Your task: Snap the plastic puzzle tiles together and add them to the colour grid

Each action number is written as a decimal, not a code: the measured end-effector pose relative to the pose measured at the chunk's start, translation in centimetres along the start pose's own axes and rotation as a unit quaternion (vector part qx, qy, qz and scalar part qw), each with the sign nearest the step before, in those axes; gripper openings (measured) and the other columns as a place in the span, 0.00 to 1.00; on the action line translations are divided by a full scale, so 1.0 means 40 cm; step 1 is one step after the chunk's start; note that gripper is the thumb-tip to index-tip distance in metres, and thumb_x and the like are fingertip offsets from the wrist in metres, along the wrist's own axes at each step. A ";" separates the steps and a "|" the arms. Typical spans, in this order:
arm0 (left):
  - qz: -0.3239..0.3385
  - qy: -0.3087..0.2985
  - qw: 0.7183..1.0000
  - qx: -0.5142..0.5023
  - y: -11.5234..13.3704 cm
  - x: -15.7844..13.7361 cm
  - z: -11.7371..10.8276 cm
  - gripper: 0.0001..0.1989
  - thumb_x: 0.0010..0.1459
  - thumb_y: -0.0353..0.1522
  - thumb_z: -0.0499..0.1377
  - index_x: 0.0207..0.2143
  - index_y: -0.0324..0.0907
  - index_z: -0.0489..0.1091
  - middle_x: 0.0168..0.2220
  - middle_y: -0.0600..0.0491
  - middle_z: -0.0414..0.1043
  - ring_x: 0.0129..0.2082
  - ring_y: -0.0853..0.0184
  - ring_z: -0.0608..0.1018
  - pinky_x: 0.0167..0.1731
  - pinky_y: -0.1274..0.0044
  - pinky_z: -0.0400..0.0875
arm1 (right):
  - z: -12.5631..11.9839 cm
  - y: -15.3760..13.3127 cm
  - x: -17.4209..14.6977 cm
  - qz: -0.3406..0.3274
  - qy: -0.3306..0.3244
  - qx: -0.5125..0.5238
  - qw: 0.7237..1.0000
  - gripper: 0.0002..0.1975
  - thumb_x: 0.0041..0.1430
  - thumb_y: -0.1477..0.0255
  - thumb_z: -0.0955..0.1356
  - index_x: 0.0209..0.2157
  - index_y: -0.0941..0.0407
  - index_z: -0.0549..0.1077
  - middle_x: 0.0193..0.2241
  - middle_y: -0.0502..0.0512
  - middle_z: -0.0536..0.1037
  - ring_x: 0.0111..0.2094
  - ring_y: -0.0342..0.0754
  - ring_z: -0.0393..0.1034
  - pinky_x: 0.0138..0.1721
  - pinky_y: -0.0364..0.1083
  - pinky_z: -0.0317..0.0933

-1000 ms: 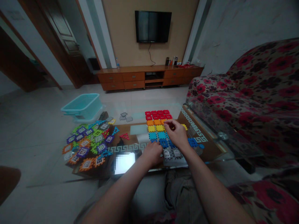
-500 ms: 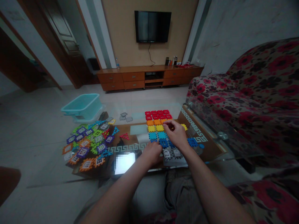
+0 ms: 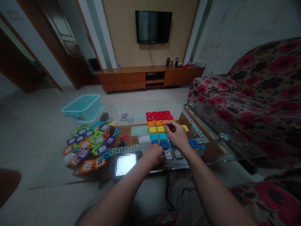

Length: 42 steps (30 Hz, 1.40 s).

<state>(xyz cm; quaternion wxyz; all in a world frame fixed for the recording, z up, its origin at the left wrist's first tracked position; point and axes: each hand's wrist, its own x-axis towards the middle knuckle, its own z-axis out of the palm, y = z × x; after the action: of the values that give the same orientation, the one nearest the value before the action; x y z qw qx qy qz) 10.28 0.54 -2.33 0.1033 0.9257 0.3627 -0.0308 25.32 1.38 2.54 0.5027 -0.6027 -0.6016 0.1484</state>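
Observation:
My right hand (image 3: 176,133) is over the rows of toothed plastic tiles, thumb and index finger curled toward each other beside a yellow tile (image 3: 161,129). Whether it holds anything is hidden. Closed at the left end of the lower rows, my left hand (image 3: 153,154) covers what lies under its fingers. Near it are a blue tile (image 3: 165,144) and a grey window tile (image 3: 168,155). Light-blue tiles (image 3: 154,137) lie between the hands; orange tiles (image 3: 151,124) and red tiles (image 3: 159,115) form the far rows. The right hand and forearm hide part of the rows.
A glass-topped table (image 3: 138,139) bears a mixed pile of window tiles (image 3: 83,153) at left, a red triangular piece (image 3: 125,137) and a bright-screened device (image 3: 125,164). A turquoise tub (image 3: 82,108) stands at the far left. A flowered sofa (image 3: 221,91) is on the right.

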 end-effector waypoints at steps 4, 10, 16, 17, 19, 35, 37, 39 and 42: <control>-0.001 0.002 1.000 -0.003 0.000 0.000 0.000 0.13 0.54 0.37 0.61 0.39 0.38 0.76 0.41 0.43 0.76 0.43 0.55 0.78 0.44 0.69 0.73 | 0.000 0.000 -0.001 0.001 -0.004 -0.003 1.000 0.08 0.57 0.69 0.66 0.34 0.56 0.77 0.29 0.54 0.80 0.29 0.48 0.73 0.31 0.45 0.64; 0.007 0.010 1.000 -0.005 0.000 0.001 0.002 0.12 0.54 0.35 0.61 0.39 0.37 0.76 0.40 0.42 0.76 0.43 0.55 0.78 0.43 0.69 0.73 | 0.002 0.002 -0.001 -0.007 -0.009 -0.004 1.000 0.08 0.57 0.69 0.66 0.34 0.56 0.77 0.28 0.54 0.80 0.28 0.48 0.73 0.31 0.45 0.63; 0.004 0.008 1.000 -0.011 0.001 -0.001 0.000 0.12 0.54 0.35 0.60 0.39 0.38 0.76 0.41 0.43 0.76 0.43 0.55 0.78 0.43 0.69 0.73 | 0.002 0.002 -0.001 -0.011 -0.010 -0.007 1.000 0.08 0.57 0.70 0.66 0.33 0.56 0.77 0.28 0.53 0.79 0.29 0.47 0.73 0.31 0.45 0.64; 0.005 0.009 1.000 -0.011 0.001 -0.001 0.000 0.12 0.54 0.35 0.60 0.39 0.38 0.76 0.41 0.43 0.76 0.43 0.55 0.78 0.43 0.69 0.73 | 0.002 0.002 -0.001 -0.012 -0.009 -0.008 1.000 0.08 0.57 0.70 0.66 0.33 0.56 0.77 0.28 0.53 0.79 0.29 0.47 0.73 0.31 0.45 0.64; 0.008 0.011 1.000 -0.013 0.001 -0.002 -0.001 0.12 0.54 0.35 0.61 0.39 0.37 0.76 0.41 0.43 0.76 0.42 0.55 0.78 0.43 0.69 0.73 | 0.003 0.002 -0.001 -0.017 -0.009 -0.010 1.000 0.08 0.57 0.70 0.66 0.33 0.56 0.77 0.28 0.53 0.79 0.29 0.47 0.73 0.31 0.45 0.64; 0.002 0.003 1.000 -0.011 0.001 -0.001 0.003 0.12 0.55 0.35 0.61 0.39 0.37 0.75 0.43 0.42 0.75 0.44 0.55 0.77 0.44 0.69 0.72 | 0.005 0.003 -0.003 -0.015 -0.014 -0.008 1.000 0.08 0.57 0.69 0.66 0.33 0.56 0.77 0.28 0.53 0.79 0.28 0.48 0.73 0.31 0.45 0.64; 0.003 0.003 1.000 -0.012 0.000 -0.001 0.002 0.13 0.54 0.35 0.61 0.40 0.37 0.75 0.43 0.42 0.75 0.44 0.55 0.77 0.44 0.69 0.73 | 0.004 0.003 -0.003 -0.017 -0.014 -0.008 1.000 0.08 0.57 0.69 0.66 0.33 0.56 0.77 0.27 0.53 0.79 0.28 0.47 0.73 0.31 0.45 0.64; 0.004 0.001 1.000 -0.013 0.000 -0.001 0.003 0.13 0.54 0.35 0.61 0.40 0.37 0.75 0.43 0.42 0.75 0.44 0.55 0.77 0.45 0.69 0.73 | 0.004 0.001 -0.002 -0.019 -0.015 -0.010 1.000 0.08 0.57 0.69 0.66 0.33 0.56 0.77 0.27 0.53 0.79 0.28 0.47 0.73 0.31 0.45 0.64; 0.002 -0.005 1.000 -0.014 -0.002 0.000 0.004 0.13 0.54 0.36 0.60 0.40 0.38 0.75 0.43 0.43 0.74 0.45 0.55 0.77 0.45 0.69 0.72 | 0.003 0.000 -0.002 -0.020 -0.018 -0.012 1.000 0.08 0.57 0.69 0.66 0.33 0.56 0.77 0.27 0.53 0.79 0.28 0.47 0.73 0.31 0.45 0.64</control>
<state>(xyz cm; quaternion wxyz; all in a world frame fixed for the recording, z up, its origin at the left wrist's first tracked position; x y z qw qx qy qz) 10.24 0.55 -2.51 0.1178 0.9249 0.3603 -0.0304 25.20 1.38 2.44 0.4874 -0.5940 -0.6240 0.1421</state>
